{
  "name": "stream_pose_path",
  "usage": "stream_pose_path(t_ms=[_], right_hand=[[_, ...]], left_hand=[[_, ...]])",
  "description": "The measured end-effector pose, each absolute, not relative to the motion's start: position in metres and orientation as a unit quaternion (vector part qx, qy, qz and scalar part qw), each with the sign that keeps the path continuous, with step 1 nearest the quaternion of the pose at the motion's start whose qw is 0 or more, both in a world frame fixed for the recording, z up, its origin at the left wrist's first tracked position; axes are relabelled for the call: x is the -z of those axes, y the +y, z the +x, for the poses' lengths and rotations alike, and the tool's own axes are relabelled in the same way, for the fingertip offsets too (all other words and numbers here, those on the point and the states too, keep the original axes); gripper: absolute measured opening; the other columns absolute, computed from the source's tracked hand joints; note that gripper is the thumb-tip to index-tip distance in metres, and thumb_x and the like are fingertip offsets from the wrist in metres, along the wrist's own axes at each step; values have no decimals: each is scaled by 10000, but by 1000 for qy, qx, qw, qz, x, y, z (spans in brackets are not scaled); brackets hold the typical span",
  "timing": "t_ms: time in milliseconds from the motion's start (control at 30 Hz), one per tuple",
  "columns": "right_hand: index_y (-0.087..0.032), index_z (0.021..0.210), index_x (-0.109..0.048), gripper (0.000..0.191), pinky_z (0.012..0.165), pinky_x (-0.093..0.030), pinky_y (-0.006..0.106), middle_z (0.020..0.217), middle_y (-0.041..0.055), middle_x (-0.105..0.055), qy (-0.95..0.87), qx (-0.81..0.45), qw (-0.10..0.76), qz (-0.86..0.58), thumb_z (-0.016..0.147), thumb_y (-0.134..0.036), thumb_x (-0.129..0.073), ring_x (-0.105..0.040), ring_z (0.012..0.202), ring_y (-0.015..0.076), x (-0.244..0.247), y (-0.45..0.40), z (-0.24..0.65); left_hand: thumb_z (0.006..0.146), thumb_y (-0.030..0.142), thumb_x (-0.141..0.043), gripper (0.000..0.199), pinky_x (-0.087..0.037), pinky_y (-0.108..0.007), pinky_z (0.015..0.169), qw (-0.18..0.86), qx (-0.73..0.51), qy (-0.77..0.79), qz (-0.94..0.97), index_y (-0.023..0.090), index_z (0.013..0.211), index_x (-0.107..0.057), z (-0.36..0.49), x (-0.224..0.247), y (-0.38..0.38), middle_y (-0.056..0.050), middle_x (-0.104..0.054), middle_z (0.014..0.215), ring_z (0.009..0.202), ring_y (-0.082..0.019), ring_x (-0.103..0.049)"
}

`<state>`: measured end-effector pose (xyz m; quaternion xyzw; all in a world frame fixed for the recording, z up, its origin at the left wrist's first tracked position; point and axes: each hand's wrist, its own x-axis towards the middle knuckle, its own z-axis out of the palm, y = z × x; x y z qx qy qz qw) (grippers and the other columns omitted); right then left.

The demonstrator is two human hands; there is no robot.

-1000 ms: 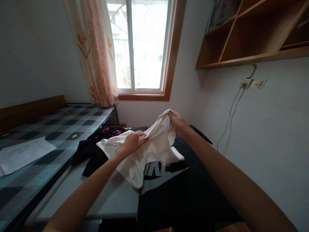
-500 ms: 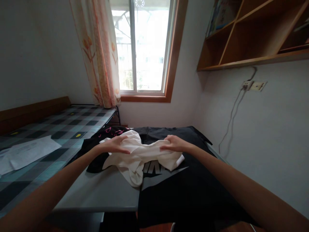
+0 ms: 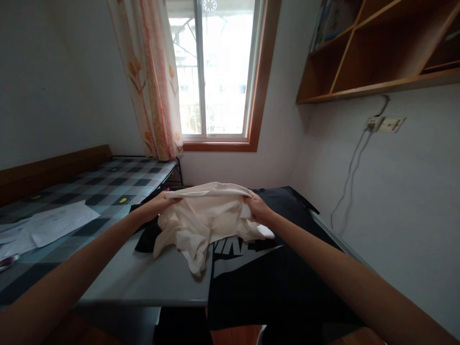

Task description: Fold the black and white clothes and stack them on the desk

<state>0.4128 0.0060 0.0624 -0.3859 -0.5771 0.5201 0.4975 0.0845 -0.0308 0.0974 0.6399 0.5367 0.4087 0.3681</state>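
A cream-white cloth garment (image 3: 215,215) is stretched between my two hands, its upper edge lifted and its lower folds hanging onto the table (image 3: 143,282). My left hand (image 3: 163,203) grips its left upper edge, and my right hand (image 3: 257,206) is closed on the right one. I cannot tell the garment's exact kind. Beneath it on the right, a black garment with a large grey logo (image 3: 280,282) covers the table and hangs over the front edge. Another dark garment (image 3: 147,238) lies partly hidden behind my left hand.
To the left is a bed with a checked cover (image 3: 132,182), with papers (image 3: 53,223) on it. A wooden shelf (image 3: 373,52) juts from the right wall, above a socket (image 3: 375,124) with a dangling cord (image 3: 347,179). A curtained window (image 3: 226,81) is ahead.
Both hands have closed on the cream-white garment and raised its upper edge, spreading it taut between them. Earlier the cloth lay bunched lower. The view has shifted slightly.
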Motion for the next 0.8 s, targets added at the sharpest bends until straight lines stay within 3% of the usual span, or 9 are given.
stream_pose_path(t_ms=[67,133,200,267,400,467,533,667,800], right_hand=[[-224,937,-558,443,567,-464,257,750,-12,-628,-560,-528,509,-386,693,-577,-671,-560,645,147,-63,3,406],[-208,993,-590,494,606,-484,267,834,20,-670,-588,-535,472,-381,717,-611,-661,-592,712,163,-65,-1,405],[-184,1045,-624,538,670,-503,281,934,49,-694,-654,-543,385,-359,735,-623,-655,-618,793,179,-69,-5,408],[-176,1069,-651,550,738,-504,289,993,45,-700,-741,-521,261,-334,700,-579,-715,-630,860,192,-72,-11,410],[-199,950,-710,427,730,-469,297,897,38,-711,-863,-289,10,-414,570,-343,-842,-649,858,243,-69,-24,402],[-195,898,-718,283,699,-441,302,880,75,-706,-868,-173,-39,-463,635,-264,-795,-655,858,274,-65,-29,394],[-193,887,-704,164,680,-417,292,925,98,-690,-870,-129,-11,-475,734,-252,-708,-650,868,270,-61,-29,389],[-178,867,-602,70,691,-393,255,1010,97,-619,-850,-117,147,-492,817,-200,-558,-599,839,189,-52,-17,393],[-202,831,-472,125,678,-383,238,828,14,-579,-820,-184,276,-466,749,-110,-489,-554,788,162,-36,-2,401]], left_hand=[[631,492,-723,414,-511,-314,607,436,-422,532,591,174,895,-702,85,-104,-35,-70,-720,782,683,-223,-641],[654,511,-714,474,-526,-318,633,440,-413,531,595,181,994,-683,81,-114,-41,-83,-725,868,733,-230,-655],[640,527,-732,549,-532,-305,698,401,-348,527,664,199,1074,-661,73,-124,-48,-69,-719,972,841,-240,-658],[571,503,-784,625,-519,-297,785,347,-207,519,753,220,1112,-653,64,-127,-53,-39,-705,1053,955,-257,-640],[494,415,-811,544,-492,-328,782,163,46,582,795,198,981,-704,56,-114,-59,-54,-712,977,915,-303,-646],[514,384,-785,442,-474,-325,712,63,84,640,761,176,896,-706,56,-105,-59,-87,-712,930,852,-313,-655],[563,357,-739,346,-443,-303,662,-1,76,678,731,180,857,-697,55,-100,-59,-101,-711,935,837,-306,-659],[753,351,-553,183,-372,-263,619,-48,-23,684,727,221,807,-668,41,-99,-59,-66,-714,901,834,-248,-657],[821,333,-442,234,-358,-270,618,-43,-116,668,734,202,725,-610,27,-92,-60,-72,-697,789,746,-220,-636]])
